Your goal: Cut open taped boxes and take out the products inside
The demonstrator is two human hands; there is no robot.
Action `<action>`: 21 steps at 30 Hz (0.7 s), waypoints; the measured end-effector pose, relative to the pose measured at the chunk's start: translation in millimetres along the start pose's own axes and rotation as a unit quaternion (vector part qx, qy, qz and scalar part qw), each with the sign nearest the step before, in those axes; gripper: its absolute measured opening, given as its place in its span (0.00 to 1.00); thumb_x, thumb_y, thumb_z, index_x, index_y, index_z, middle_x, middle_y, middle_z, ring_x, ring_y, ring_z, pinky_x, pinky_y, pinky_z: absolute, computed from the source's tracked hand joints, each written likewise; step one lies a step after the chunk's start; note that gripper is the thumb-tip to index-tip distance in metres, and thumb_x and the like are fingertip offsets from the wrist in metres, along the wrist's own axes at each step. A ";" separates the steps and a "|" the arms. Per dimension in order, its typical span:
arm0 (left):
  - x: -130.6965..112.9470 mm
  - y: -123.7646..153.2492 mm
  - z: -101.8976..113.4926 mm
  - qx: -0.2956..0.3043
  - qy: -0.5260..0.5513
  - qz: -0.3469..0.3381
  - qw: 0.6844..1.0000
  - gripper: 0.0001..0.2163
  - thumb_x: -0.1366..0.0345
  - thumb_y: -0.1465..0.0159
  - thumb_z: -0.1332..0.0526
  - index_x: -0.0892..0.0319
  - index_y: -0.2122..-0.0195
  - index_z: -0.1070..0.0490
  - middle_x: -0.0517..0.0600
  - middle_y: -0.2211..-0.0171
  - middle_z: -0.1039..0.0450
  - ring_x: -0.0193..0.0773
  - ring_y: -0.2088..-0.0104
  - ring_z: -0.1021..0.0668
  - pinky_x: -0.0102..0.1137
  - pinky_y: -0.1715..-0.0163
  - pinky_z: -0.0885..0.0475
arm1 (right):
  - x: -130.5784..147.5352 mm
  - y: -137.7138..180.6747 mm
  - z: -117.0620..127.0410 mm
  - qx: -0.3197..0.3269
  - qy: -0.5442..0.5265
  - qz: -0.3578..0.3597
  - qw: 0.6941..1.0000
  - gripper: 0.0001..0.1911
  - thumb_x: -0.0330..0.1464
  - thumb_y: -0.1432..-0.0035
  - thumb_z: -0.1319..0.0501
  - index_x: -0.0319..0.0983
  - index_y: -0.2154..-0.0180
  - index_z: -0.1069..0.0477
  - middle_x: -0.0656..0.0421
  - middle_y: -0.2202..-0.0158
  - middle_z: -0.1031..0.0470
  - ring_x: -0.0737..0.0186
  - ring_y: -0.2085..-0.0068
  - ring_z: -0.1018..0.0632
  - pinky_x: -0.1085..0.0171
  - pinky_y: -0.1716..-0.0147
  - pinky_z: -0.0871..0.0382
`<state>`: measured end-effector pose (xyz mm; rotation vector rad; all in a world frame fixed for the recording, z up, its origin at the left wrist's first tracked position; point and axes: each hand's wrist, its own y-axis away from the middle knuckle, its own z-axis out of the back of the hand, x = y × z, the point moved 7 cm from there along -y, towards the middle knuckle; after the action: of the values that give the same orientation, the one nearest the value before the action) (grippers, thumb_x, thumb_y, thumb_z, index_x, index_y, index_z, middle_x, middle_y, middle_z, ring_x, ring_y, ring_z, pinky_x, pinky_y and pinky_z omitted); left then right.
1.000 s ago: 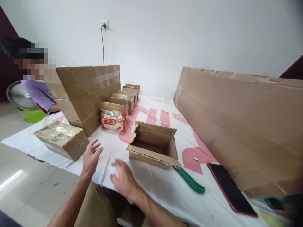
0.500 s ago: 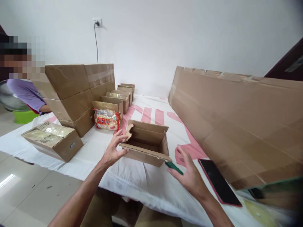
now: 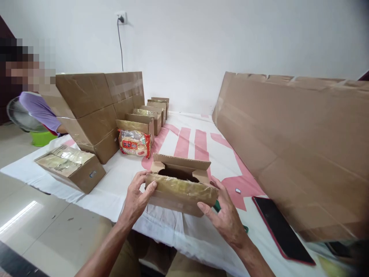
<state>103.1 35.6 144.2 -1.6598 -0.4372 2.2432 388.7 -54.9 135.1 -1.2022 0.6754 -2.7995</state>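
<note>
A small open cardboard box (image 3: 180,200) stands in front of me, tape along its front flap and its inside dark. My left hand (image 3: 140,196) clasps the left end, its thumb on the front flap. At the opposite end my right hand (image 3: 220,207) holds the corner, fingers behind and thumb against the front. A green item (image 3: 245,229) is mostly hidden beneath my right hand; its kind cannot be made out. Just beyond the box, a red and clear food packet (image 3: 134,143) leans against another open box (image 3: 135,125).
Stacked cartons (image 3: 95,111) and a row of open boxes (image 3: 158,109) line the left. A taped box (image 3: 70,167) lies nearer. Right are a phone (image 3: 282,231), a small white piece (image 3: 238,191) and a large cardboard sheet (image 3: 294,146). A person's purple sleeve (image 3: 39,107) shows far left.
Both hands have closed onto the box's ends. Its front flap has tilted up and the side flaps now fold inward. The view has shifted slightly.
</note>
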 end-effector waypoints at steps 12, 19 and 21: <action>21.2 18.9 -12.3 -0.104 0.092 0.084 0.987 0.21 0.55 0.34 0.36 0.57 0.43 0.30 0.57 0.44 0.26 0.45 0.46 0.23 0.41 0.46 0.27 | -27.0 -24.4 -17.5 0.129 -0.159 -0.074 0.976 0.64 0.58 0.50 0.31 0.47 0.25 0.63 0.45 0.24 0.52 0.37 0.29 0.40 0.43 0.37 0.33; 37.1 -8.5 47.3 -0.177 0.084 0.081 0.977 0.21 0.54 0.34 0.37 0.58 0.43 0.30 0.58 0.45 0.25 0.46 0.46 0.23 0.41 0.45 0.27 | 11.0 -57.2 -72.1 0.098 -0.153 -0.015 0.983 0.63 0.54 0.50 0.28 0.49 0.25 0.62 0.46 0.26 0.48 0.38 0.30 0.37 0.42 0.40 0.30; 44.4 -28.7 74.9 -0.205 0.071 0.076 0.973 0.22 0.54 0.35 0.36 0.59 0.43 0.31 0.58 0.46 0.25 0.47 0.46 0.22 0.42 0.45 0.27 | 31.5 -77.7 -99.6 0.104 -0.175 -0.010 0.979 0.63 0.53 0.51 0.28 0.47 0.26 0.61 0.45 0.27 0.46 0.39 0.32 0.34 0.43 0.41 0.29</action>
<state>21.1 76.1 139.1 -2.1051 -0.8069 2.2278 308.7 47.5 126.8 -1.5999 0.3378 -2.4941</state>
